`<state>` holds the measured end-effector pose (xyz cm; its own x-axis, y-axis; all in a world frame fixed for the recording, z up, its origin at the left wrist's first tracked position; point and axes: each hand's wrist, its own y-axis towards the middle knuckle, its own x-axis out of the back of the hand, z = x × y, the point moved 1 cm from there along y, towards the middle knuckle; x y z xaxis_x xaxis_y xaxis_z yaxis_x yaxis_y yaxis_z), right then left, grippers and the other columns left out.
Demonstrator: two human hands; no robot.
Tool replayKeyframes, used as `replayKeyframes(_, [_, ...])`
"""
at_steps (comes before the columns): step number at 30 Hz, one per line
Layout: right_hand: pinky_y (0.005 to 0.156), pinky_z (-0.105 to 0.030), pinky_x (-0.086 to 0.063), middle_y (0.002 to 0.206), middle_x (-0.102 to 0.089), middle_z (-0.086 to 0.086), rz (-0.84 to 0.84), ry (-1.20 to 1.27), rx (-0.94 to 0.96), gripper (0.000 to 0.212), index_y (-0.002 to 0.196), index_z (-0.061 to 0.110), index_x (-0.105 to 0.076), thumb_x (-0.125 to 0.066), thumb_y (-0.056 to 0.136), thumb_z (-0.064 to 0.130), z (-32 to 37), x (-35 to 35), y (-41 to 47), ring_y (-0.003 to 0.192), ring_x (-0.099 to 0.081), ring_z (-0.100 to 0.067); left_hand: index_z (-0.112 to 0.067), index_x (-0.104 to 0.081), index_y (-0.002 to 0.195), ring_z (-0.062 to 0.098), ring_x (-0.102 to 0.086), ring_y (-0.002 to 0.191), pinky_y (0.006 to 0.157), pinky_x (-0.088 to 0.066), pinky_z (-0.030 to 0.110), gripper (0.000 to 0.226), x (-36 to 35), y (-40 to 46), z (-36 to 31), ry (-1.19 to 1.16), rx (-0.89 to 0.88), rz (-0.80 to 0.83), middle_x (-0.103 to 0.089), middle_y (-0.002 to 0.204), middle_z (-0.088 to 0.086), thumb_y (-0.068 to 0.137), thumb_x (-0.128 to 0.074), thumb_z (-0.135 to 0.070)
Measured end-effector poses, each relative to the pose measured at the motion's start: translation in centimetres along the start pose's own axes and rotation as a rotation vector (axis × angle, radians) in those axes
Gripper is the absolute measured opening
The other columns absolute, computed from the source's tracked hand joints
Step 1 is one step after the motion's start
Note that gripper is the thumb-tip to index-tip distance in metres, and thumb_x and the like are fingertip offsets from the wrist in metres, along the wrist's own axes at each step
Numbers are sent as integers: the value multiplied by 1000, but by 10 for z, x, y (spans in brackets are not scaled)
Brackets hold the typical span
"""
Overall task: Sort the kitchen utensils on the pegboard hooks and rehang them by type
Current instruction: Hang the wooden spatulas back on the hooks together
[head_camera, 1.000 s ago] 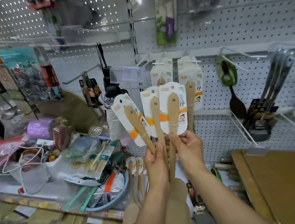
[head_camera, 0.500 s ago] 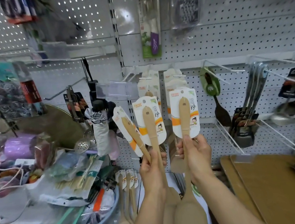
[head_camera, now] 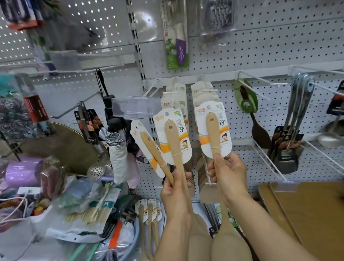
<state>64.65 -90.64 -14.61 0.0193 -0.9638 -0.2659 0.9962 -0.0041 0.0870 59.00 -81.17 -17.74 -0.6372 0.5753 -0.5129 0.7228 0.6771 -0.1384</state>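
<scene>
My left hand (head_camera: 174, 192) grips two wooden spatulas (head_camera: 175, 142) by their handles, each with a white and orange card; one tilts left. My right hand (head_camera: 230, 172) holds a single wooden spatula (head_camera: 213, 135) upright, its card just below a white pegboard hook (head_camera: 210, 90). More carded spatulas hang on the two hooks (head_camera: 173, 97) behind, on the grey pegboard (head_camera: 275, 49). The blades point down past my wrists.
To the right hang a dark spatula (head_camera: 257, 129), steel turners (head_camera: 294, 120) and a ladle (head_camera: 334, 131). Wooden boards (head_camera: 327, 220) lie at lower right. A cluttered shelf of bags (head_camera: 68, 206) and an umbrella (head_camera: 117, 149) fill the left. Three spatulas (head_camera: 150, 223) hang lower down.
My right hand has taken one spatula out of the bunch and moved it right and up toward the right hook. The left hand keeps two. The view has tilted upward.
</scene>
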Motion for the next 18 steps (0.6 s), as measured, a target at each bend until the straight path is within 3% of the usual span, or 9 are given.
replayKeyframes(6, [44, -24, -40, 63, -61, -8, -41, -54, -13, 7, 91, 9, -58, -54, 96, 13, 0, -1, 14, 46, -50, -12, -13, -66, 102, 7, -53, 56, 65, -47, 21, 19, 1, 7, -2, 20, -11, -3, -73, 79, 3, 97, -56, -28])
replayKeyframes(18, [54, -23, -47, 70, -66, -7, -101, -127, -47, 8, 90, 9, -60, -56, 94, 15, -10, 1, 36, 54, -57, -13, -14, -67, 95, 8, -54, 63, 73, -45, 24, 21, 2, 3, 6, 73, -12, 44, -72, 83, 5, 96, -56, -32])
